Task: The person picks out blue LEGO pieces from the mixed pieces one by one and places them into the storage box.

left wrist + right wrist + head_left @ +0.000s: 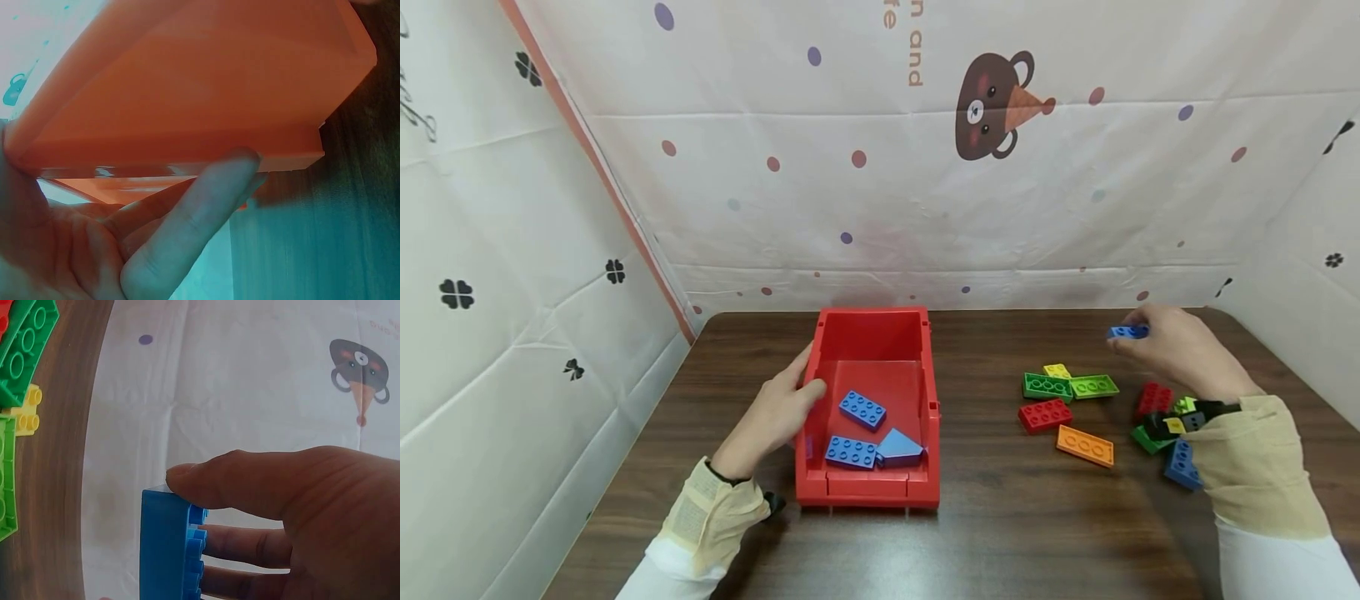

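Note:
My left hand (778,410) grips the left wall of a red plastic bin (880,326), its thumb over the rim. In the left wrist view, fingers (194,225) of that hand lie along the bin's outside (206,87). Inside the bin lie two blue studded bricks (862,410) and a blue sloped piece (899,447). At the far right, my right hand (1183,348) pinches another blue brick (1122,332) above the table. In the right wrist view, the thumb presses one end of that brick (164,544), and its studs face the palm.
Right of the bin lie a green brick (1047,386), a lime brick (1093,386), a yellow piece (1056,371), a red brick (1045,416) and an orange plate (1085,447). Under my right forearm sit another red brick (1154,399) and a blue brick (1182,465). A printed cloth (880,200) borders the table.

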A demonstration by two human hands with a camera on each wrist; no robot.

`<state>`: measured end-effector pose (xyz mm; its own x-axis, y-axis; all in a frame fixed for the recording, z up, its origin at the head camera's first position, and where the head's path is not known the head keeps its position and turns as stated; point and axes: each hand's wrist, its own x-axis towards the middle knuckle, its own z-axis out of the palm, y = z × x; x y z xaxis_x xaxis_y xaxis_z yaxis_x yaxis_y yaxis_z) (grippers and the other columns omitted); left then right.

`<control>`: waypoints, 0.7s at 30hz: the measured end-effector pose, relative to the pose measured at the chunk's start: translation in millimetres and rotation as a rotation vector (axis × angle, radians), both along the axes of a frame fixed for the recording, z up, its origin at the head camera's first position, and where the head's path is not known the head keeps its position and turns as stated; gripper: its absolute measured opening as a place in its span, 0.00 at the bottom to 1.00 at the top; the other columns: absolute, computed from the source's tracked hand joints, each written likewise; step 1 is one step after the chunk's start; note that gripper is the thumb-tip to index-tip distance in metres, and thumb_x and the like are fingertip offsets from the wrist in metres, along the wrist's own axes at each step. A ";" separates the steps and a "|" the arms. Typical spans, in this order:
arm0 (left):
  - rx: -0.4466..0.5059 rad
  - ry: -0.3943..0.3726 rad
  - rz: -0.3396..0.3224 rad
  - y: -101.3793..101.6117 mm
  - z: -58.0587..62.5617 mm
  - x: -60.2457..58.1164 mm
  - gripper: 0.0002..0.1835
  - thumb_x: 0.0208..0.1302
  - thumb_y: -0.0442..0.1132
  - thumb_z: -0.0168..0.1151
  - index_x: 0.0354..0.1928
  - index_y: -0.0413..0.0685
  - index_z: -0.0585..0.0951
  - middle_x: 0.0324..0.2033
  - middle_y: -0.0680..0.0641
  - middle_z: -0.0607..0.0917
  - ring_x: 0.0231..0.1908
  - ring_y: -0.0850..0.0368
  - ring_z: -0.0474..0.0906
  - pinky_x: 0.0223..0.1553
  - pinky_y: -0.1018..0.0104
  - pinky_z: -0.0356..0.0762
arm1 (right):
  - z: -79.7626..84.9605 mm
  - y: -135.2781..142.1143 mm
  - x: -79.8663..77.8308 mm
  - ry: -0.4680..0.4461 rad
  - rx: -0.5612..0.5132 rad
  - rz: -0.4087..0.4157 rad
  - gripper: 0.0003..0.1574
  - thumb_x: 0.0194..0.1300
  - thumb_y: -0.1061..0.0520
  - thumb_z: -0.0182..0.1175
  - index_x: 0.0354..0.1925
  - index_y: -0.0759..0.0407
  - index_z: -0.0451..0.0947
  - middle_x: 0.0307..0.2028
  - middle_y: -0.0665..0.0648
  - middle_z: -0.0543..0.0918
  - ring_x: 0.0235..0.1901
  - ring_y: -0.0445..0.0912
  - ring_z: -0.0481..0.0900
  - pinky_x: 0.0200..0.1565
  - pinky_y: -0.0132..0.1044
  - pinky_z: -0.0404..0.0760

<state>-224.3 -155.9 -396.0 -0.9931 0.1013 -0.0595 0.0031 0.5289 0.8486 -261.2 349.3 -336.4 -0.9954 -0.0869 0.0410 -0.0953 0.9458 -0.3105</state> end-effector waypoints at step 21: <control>-0.007 -0.002 -0.002 -1.0 2.1 -1.4 0.41 0.74 0.43 0.53 0.86 0.62 0.54 0.58 0.36 0.82 0.46 0.41 0.87 0.40 0.48 0.90 | 12.2 -26.8 7.9 0.059 -0.029 0.057 0.36 0.73 0.49 0.67 0.59 0.81 0.73 0.49 0.80 0.76 0.44 0.69 0.78 0.46 0.67 0.82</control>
<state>-225.7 -156.9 -393.8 -0.9927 0.1027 -0.0626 0.0021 0.5352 0.8447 -253.3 322.5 -324.3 -0.9845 -0.1417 0.1029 -0.1682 0.9290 -0.3298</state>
